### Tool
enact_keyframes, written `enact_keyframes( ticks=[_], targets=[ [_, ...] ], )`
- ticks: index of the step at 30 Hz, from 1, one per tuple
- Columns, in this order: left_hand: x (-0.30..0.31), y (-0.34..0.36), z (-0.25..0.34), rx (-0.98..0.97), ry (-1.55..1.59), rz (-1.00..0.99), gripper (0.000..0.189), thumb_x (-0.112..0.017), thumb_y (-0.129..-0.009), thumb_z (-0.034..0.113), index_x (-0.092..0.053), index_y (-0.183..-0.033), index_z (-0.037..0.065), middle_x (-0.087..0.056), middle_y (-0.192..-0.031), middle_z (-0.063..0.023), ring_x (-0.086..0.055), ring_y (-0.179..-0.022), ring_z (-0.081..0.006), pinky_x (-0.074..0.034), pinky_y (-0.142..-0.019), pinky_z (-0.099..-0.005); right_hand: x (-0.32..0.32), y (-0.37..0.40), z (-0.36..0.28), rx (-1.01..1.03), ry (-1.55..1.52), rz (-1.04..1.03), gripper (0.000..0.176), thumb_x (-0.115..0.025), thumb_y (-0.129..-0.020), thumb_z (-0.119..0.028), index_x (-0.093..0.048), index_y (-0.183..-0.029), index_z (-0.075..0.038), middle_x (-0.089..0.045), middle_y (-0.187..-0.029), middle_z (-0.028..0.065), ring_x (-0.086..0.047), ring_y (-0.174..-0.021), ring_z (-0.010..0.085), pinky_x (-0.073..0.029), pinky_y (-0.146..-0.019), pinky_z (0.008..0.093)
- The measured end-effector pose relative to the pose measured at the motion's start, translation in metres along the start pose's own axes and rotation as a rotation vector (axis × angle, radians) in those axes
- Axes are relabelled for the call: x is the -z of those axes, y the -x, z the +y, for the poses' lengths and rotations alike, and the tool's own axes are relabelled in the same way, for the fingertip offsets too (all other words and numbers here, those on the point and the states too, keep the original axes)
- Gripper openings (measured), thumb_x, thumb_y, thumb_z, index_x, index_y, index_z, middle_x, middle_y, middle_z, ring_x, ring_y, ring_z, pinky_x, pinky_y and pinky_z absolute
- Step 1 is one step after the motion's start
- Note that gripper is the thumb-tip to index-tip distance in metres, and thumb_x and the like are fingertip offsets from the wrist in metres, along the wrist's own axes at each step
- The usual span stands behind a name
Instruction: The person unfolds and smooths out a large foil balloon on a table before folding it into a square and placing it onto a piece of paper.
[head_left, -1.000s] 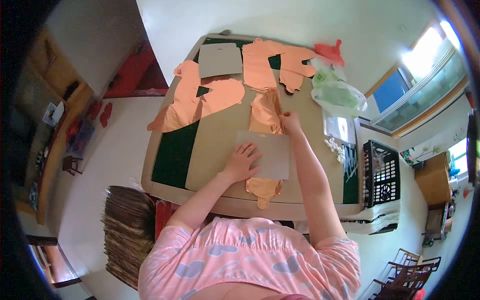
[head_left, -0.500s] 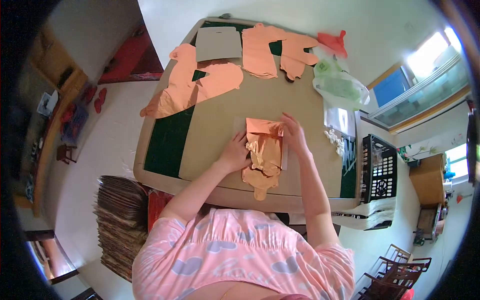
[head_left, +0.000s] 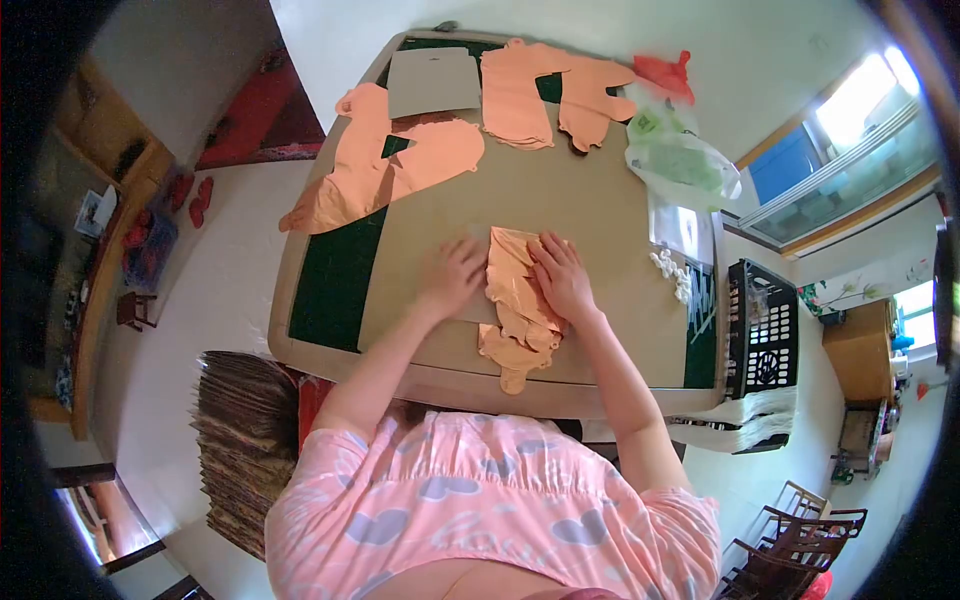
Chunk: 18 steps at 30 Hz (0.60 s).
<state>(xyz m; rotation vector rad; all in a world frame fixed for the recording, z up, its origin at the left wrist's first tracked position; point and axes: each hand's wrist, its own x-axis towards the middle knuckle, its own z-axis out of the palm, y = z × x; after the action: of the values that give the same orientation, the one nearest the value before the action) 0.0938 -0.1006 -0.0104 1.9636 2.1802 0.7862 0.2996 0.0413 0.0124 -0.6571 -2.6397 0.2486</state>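
A partly folded, shiny orange foil piece (head_left: 517, 290) lies on the brown board (head_left: 430, 235) in front of the person, its rounded lower end toward the table's near edge. My right hand (head_left: 562, 277) lies flat on the foil's right side, fingers extended and close together. My left hand (head_left: 456, 275) is just left of the foil, slightly blurred, fingers apart and holding nothing. No gap or contact between the left fingertips and the foil's edge can be made out clearly.
More orange foil pieces (head_left: 430, 158) lie at the back left and back centre, beside a grey card (head_left: 433, 82). A green-white plastic bag (head_left: 675, 155) and small white items (head_left: 672, 275) are at the right. A black crate (head_left: 765, 330) stands beyond the right edge.
My left hand has moved off the foil to the left. My right hand has shifted left onto the foil. The translucent sheet around the foil no longer shows, and the foil looks flatter.
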Motion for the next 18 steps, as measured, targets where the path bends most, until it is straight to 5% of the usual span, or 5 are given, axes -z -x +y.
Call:
enact_keyframes(
  ticks=[6,9,13,16,18],
  targets=[
    [0.029,-0.025,0.005,0.188,0.059,0.054,0.035,-0.055,-0.089,0.022,-0.057,-0.12,0.007,-0.052,-0.131,-0.0148,-0.04,-0.129,-0.0325,-0.032,-0.108,-0.0442,0.001,-0.001,-0.002,-0.014,0.001,-0.004,0.037,-0.049,-0.094,-0.022,-0.052,-0.13,-0.013,-0.046,-0.139,0.0141,-0.038,-0.132,0.0309,-0.03,-0.109,0.048],
    [0.018,-0.025,0.021,-0.111,-0.059,0.114,0.038,-0.055,-0.09,0.026,-0.056,-0.123,0.007,-0.048,-0.136,-0.015,-0.039,-0.131,-0.0321,-0.032,-0.108,-0.0465,0.0,-0.001,-0.001,-0.003,0.013,0.003,0.037,-0.049,-0.094,-0.022,-0.052,-0.13,-0.013,-0.046,-0.138,0.0145,-0.039,-0.131,0.0315,-0.03,-0.109,0.0478],
    [0.009,-0.019,0.034,-0.133,-0.075,-0.047,0.043,-0.052,-0.093,0.035,-0.053,-0.127,0.008,-0.042,-0.141,-0.0126,-0.033,-0.135,-0.0291,-0.024,-0.113,-0.0456,0.005,-0.002,-0.004,-0.006,-0.011,-0.009,0.034,-0.05,-0.093,-0.019,-0.055,-0.126,-0.011,-0.047,-0.137,0.0164,-0.041,-0.129,0.0335,-0.034,-0.107,0.0456],
    [-0.009,-0.014,0.024,-0.105,-0.03,-0.07,0.047,-0.052,-0.092,0.037,-0.051,-0.13,0.009,-0.039,-0.144,-0.013,-0.03,-0.137,-0.0298,-0.023,-0.113,-0.0463,0.004,0.004,0.001,-0.227,-0.429,0.081,0.029,-0.052,-0.092,-0.016,-0.059,-0.119,-0.008,-0.053,-0.128,0.0181,-0.047,-0.121,0.0359,-0.04,-0.1,0.0434],
    [-0.009,-0.016,0.025,-0.077,-0.006,-0.083,0.048,-0.051,-0.093,0.038,-0.05,-0.13,0.009,-0.039,-0.144,-0.0132,-0.029,-0.137,-0.0303,-0.023,-0.113,-0.0469,0.012,0.007,0.008,-0.455,-0.376,0.187,0.025,-0.053,-0.091,-0.014,-0.061,-0.114,-0.006,-0.056,-0.12,0.018,-0.05,-0.114,0.0364,-0.042,-0.095,0.0426]
  ],
)
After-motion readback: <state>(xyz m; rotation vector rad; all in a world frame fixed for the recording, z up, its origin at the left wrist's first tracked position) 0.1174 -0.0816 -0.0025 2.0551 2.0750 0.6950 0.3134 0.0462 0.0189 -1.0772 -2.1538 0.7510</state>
